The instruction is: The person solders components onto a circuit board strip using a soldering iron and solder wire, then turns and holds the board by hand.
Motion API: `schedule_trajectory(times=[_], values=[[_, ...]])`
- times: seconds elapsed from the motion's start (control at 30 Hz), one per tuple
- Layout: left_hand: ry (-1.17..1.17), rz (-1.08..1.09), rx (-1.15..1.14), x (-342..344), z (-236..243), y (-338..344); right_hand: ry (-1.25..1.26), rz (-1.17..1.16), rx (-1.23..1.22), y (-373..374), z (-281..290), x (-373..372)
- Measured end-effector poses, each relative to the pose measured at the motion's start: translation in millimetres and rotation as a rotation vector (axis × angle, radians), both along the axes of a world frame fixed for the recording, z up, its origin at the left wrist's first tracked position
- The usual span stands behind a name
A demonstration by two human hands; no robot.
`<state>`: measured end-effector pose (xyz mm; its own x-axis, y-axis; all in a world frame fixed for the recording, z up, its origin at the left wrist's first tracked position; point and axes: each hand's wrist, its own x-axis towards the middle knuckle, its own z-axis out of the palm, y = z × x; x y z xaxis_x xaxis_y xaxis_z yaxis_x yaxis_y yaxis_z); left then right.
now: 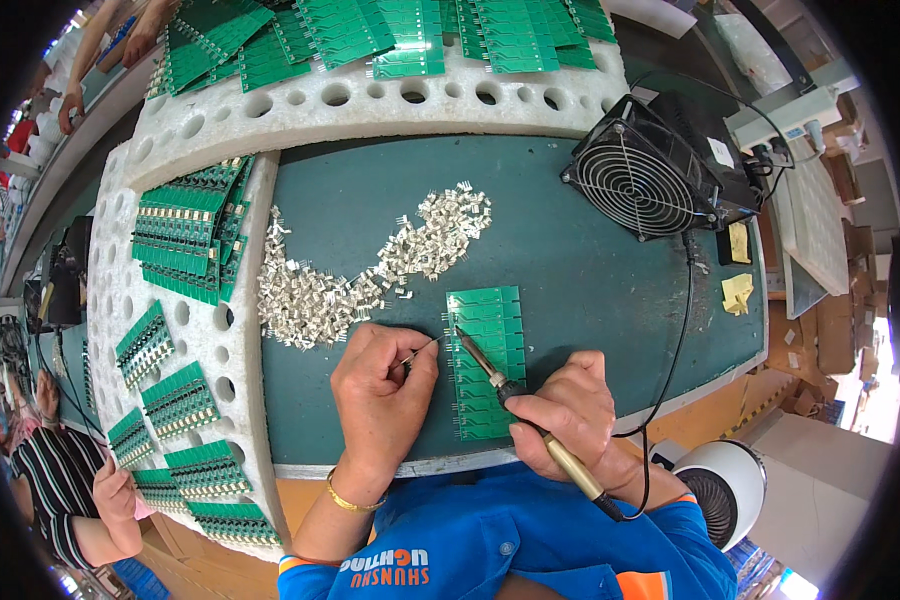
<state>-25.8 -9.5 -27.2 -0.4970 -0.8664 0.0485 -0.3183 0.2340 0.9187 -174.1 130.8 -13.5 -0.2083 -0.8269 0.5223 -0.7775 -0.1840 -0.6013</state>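
Watching remotely, I see the right hand (570, 412) curled around a soldering iron (510, 391) over the circuit board (484, 412). Left of that board, the left hand (382, 388) pinches a wire (433, 343) (thin).

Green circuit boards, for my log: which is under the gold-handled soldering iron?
The rectangular green board on the teal tabletop; others nearby rest on white foam.
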Motion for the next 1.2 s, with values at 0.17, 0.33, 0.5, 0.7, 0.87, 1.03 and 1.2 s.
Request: schedule_trajectory(times=[0.17, 0.33, 0.5, 0.7, 0.87, 1.03, 1.2], values=[[-0.015, -0.005, -0.102, -1.7, 0.2, 1.6, 0.008, 0.0, 0.003, -1.7, 2.4, -0.3], [-0.001, 0.003, -0.174, -6.4, 1.2, 4.7, 0.026, 0.002, -0.002, -0.8, 1.4, 0.9], [-0.005, 0.005, -0.172, -7.0, -0.6, 4.9, 0.028, 0.0, 0.002, -1.5, 0.9, 0.8], [0.002, -0.018, -0.187, -7.1, -2.1, 4.6, 0.024, 0.004, 0.01, -0.7, 1.6, 1.6], [0.015, -0.014, -0.124, -6.9, -2.8, 5.1, 0.022, 0.002, 0.005, 1.1, -0.4, 2.4], [-0.025, -0.028, -0.104, -5.8, 2.8, 4.1, 0.022, -0.002, 0.01, 1.9, 0.0, 3.7], [-0.027, -0.028, -0.093, -5.9, 2.6, 4.5, 0.023, 0.003, 0.019, 3.2, 1.1, 5.0]])
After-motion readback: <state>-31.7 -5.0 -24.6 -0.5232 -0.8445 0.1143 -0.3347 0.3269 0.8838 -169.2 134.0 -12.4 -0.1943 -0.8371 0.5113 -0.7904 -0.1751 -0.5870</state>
